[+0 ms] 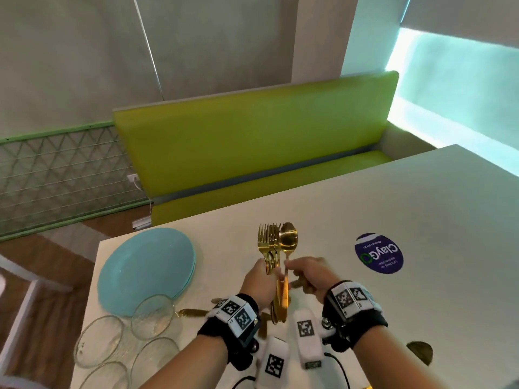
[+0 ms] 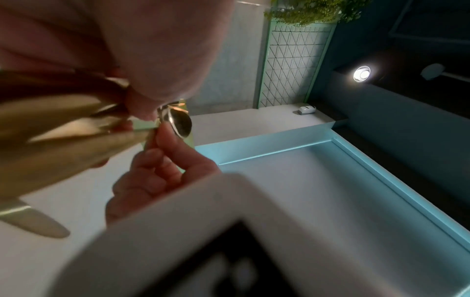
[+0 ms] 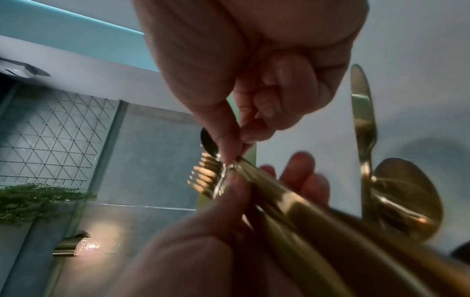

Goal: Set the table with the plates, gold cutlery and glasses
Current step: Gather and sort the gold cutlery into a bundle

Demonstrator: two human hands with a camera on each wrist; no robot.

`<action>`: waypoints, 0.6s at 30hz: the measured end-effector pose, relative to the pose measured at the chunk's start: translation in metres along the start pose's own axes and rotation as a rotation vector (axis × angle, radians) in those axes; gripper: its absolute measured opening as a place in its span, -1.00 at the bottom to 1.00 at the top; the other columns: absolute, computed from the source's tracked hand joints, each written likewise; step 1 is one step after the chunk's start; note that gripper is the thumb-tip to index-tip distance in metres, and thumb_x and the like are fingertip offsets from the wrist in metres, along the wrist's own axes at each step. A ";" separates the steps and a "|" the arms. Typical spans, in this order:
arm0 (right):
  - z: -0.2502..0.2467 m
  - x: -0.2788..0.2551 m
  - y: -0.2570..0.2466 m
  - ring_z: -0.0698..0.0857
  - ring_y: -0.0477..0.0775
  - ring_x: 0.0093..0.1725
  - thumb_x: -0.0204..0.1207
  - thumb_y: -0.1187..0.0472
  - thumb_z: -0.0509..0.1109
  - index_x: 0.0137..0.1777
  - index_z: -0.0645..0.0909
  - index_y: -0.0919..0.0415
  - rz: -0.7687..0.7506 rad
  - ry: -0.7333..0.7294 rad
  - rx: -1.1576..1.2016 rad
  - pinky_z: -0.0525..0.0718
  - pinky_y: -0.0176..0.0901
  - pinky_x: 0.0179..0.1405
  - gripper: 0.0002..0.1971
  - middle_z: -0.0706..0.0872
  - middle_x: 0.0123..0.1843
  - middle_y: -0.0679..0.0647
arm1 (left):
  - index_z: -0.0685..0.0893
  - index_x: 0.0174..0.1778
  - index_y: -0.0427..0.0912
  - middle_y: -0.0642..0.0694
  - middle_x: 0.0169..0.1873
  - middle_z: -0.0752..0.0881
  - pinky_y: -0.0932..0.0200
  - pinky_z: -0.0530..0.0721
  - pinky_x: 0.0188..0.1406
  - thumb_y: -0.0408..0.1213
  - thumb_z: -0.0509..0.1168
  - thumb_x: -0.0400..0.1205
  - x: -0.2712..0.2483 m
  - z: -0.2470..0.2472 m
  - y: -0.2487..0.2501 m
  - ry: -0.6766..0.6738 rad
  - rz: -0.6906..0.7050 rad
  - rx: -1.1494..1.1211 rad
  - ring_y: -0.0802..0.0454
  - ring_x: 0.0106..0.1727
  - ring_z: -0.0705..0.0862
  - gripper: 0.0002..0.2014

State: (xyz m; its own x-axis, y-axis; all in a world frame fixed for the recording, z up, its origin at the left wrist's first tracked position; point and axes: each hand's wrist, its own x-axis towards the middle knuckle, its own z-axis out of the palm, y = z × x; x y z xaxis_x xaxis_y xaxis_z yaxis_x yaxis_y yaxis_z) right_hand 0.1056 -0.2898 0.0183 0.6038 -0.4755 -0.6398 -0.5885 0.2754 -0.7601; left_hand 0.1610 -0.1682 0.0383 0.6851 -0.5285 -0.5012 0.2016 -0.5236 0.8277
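Observation:
My left hand [image 1: 265,276] grips a bundle of gold forks [image 1: 268,242] by the handles, tines up, above the white table [image 1: 421,203]. My right hand [image 1: 290,267] pinches the neck of a gold spoon [image 1: 289,238] that stands against the forks. In the right wrist view the right hand's fingertips [image 3: 230,154] meet at the spoon's neck beside the fork tines [image 3: 206,177]. In the left wrist view the spoon bowl [image 2: 180,124] shows above the right hand's fingers [image 2: 167,158]. A stack of light blue plates [image 1: 146,268] lies to the left. Several clear glasses [image 1: 153,315] stand near the front left corner.
More gold cutlery lies on the table: a piece [image 1: 192,313] beside the glasses and a spoon bowl [image 1: 420,352] at the front right. A gold knife [image 3: 362,120] and spoon [image 3: 406,199] show in the right wrist view. A purple sticker [image 1: 379,254] marks the tabletop. A green bench [image 1: 252,153] runs behind.

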 end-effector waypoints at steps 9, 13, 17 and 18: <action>-0.028 -0.043 0.044 0.43 -0.08 -0.49 0.55 -0.02 0.35 -0.32 0.64 0.10 -0.044 0.197 -0.121 0.39 -0.28 -0.54 -0.72 0.61 -0.37 -0.01 | 0.49 0.11 -0.22 -0.12 -0.31 0.62 -0.06 0.72 0.01 -0.26 0.07 0.72 -0.021 0.035 -0.006 -0.157 0.024 0.009 -0.01 -0.29 0.61 -0.84; -0.072 -0.057 0.083 0.68 0.08 -0.07 0.57 -0.10 0.27 -0.14 0.68 0.17 0.128 0.391 -0.622 0.57 -0.18 -0.05 -0.66 0.77 -0.01 0.12 | 0.46 0.10 -0.31 -0.13 -0.32 0.56 0.13 0.65 -0.22 -0.32 0.03 0.74 -0.024 0.042 -0.008 -0.127 0.039 0.032 0.02 -0.32 0.56 -0.83; -0.100 -0.071 0.124 0.65 0.10 0.28 0.59 -0.06 0.27 0.25 0.62 0.27 0.332 0.491 -0.656 0.56 -0.24 0.14 -0.57 0.70 0.23 0.14 | 0.42 0.04 -0.29 -0.11 -0.32 0.52 0.19 0.61 -0.31 -0.35 0.01 0.74 -0.024 0.048 -0.009 -0.110 0.052 0.042 0.05 -0.36 0.53 -0.88; -0.102 -0.075 0.132 0.65 0.11 0.27 0.58 -0.04 0.30 0.23 0.62 0.27 0.372 0.497 -0.660 0.57 -0.23 0.13 -0.60 0.71 0.19 0.14 | 0.42 0.05 -0.29 -0.11 -0.32 0.52 0.19 0.61 -0.31 -0.35 0.01 0.74 -0.024 0.050 -0.010 -0.110 0.051 0.041 0.05 -0.36 0.53 -0.88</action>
State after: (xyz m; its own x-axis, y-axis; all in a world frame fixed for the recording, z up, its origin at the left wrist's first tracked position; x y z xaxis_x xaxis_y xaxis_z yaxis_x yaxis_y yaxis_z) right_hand -0.0722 -0.3033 -0.0227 0.1013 -0.7995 -0.5920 -0.9803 0.0212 -0.1965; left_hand 0.1073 -0.1834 0.0296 0.6126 -0.6241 -0.4850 0.1377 -0.5199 0.8430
